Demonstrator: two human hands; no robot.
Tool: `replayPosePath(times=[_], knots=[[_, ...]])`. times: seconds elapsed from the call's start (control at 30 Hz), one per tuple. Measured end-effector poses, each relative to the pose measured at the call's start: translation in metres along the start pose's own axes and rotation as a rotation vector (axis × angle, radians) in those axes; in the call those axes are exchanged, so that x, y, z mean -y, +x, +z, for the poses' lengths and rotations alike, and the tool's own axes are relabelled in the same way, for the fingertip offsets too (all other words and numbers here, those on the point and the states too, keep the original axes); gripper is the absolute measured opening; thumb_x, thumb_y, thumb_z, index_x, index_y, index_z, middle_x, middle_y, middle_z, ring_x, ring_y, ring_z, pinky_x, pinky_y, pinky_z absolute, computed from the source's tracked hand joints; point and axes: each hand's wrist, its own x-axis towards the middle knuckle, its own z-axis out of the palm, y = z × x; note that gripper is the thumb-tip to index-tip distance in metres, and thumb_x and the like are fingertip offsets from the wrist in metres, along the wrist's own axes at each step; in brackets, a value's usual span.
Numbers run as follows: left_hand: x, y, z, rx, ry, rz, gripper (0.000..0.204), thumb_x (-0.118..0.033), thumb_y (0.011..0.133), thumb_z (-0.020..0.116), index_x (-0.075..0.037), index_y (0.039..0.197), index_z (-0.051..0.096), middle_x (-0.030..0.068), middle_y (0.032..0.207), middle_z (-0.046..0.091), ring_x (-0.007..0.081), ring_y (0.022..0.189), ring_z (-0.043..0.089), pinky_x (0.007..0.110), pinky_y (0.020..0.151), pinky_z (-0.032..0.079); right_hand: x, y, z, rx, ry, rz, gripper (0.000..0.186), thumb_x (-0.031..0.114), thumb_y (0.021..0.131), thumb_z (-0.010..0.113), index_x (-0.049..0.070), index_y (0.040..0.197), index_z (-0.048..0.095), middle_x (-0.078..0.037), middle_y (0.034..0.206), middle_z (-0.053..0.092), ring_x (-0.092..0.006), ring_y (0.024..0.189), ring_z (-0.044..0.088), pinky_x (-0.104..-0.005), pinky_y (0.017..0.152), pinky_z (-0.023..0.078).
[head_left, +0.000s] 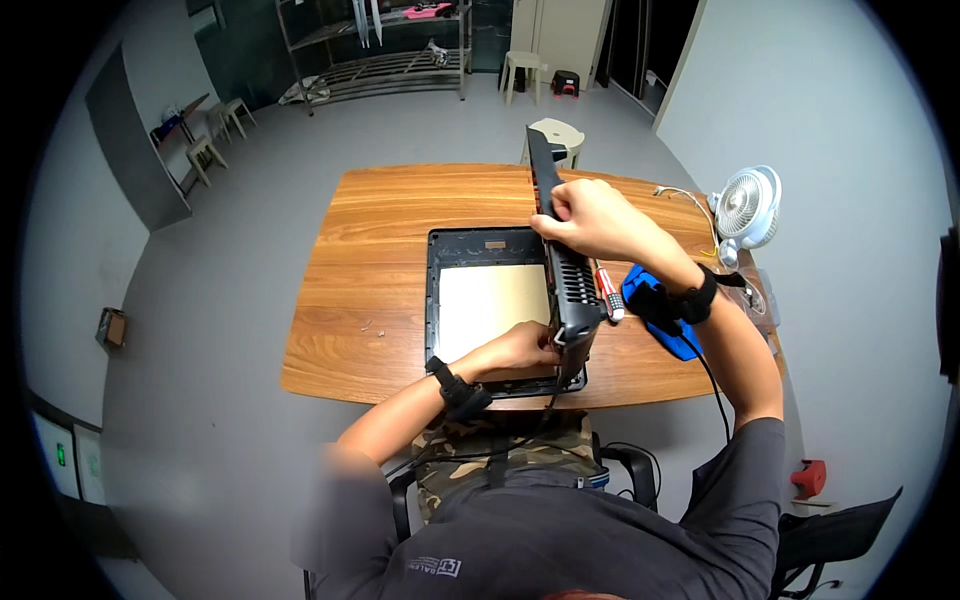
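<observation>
A black plastic housing part with vent slots (575,280) stands on edge, tilted up along the right side of a shallow black frame (433,300). Inside that frame lies a flat beige panel (490,305). My right hand (590,215) is closed around the upright part's edge, above its slots. Down at the near end, my left hand (525,347) has its fingers curled against the inner side of the upright part. Whatever those fingertips pinch is hidden. Both wrists wear black straps.
The wooden table (370,250) carries a red-and-white tool (608,292), a blue cloth-like item (680,340) and a white fan (745,208) with cables to the right. Small scraps lie left of the frame. A black cable crosses my lap; a stool (560,135) stands beyond the table.
</observation>
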Motion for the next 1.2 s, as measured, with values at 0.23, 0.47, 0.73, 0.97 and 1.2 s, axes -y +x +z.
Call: replayPosePath(times=[0.23,0.47,0.73,0.97,1.2], knots=[[0.012,-0.016,-0.042,0.006,0.08,0.055,0.025,-0.013,0.088,0.067,0.005,0.105,0.07,0.016,0.091,0.074,0.0242,0.086,0.07,0.038,0.081,0.054,0.022,0.019,0.028,-0.096,-0.038,-0.097,0.044,0.037,0.081,0.072,-0.001,0.063,0.058,-0.019,0.057,0.06,-0.0339,0.056,0.063,-0.0426,0.06,0.052],[-0.121,-0.056,-0.105,-0.142,-0.383,-0.271,0.062,-0.051,0.111,0.027,-0.003,0.147,0.046,0.0072,0.131,0.062,0.0177,0.118,0.059,0.04,0.104,0.048,0.049,0.031,0.048,-0.088,-0.079,-0.128,0.039,0.033,0.079,0.07,-0.005,0.084,0.076,-0.028,0.075,0.069,-0.0433,0.074,0.072,-0.047,0.074,0.06],[-0.131,-0.098,-0.113,-0.177,-0.948,-0.146,0.073,-0.057,0.109,0.025,0.0,0.154,0.035,0.0142,0.143,0.056,0.0207,0.127,0.058,0.038,0.11,0.047,0.059,0.043,0.077,-0.094,-0.107,-0.214,0.044,0.034,0.081,0.075,-0.009,0.082,0.073,-0.027,0.079,0.071,-0.0416,0.077,0.074,-0.0458,0.071,0.061],[-0.104,-0.118,-0.13,-0.242,-0.729,-0.181,0.06,-0.049,0.11,0.037,-0.002,0.147,0.047,0.0113,0.135,0.063,0.0168,0.119,0.062,0.034,0.102,0.05,0.039,0.051,0.096,-0.049,0.035,-0.122,0.044,0.041,0.091,0.067,-0.002,0.084,0.074,-0.027,0.08,0.071,-0.0438,0.08,0.072,-0.05,0.074,0.059],[-0.095,-0.124,-0.121,-0.404,-0.707,-0.287,0.046,-0.032,0.102,0.061,-0.001,0.135,0.056,0.0024,0.117,0.068,0.0093,0.101,0.064,0.027,0.09,0.052,-0.088,0.013,0.116,0.038,0.136,0.124,0.043,0.04,0.093,0.068,0.0,0.076,0.063,-0.017,0.065,0.067,-0.0301,0.064,0.07,-0.0429,0.063,0.054]])
